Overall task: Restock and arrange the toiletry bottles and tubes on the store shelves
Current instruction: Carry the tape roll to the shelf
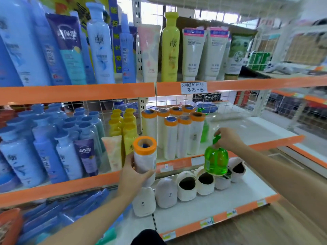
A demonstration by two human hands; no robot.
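My left hand [131, 175] has its grip clamped around a white roll with an orange end ring [144, 156], held upright in front of the middle shelf edge [178, 164]. My right hand [228, 139] pinches the pump top of a green bottle [216, 160], which hangs clear above the white slippers [187, 185] on the bottom shelf [212, 207]. Matching white rolls [177, 131] stand on the middle shelf behind.

Big blue bottle [19, 41] top-left cut by frame edge. Blue packets [58, 214] on lowest left shelf blurred — labels unreadable. Green pump bottle [216, 160] hides part of a white slipper [223, 181] — right-edge shelving smeared.
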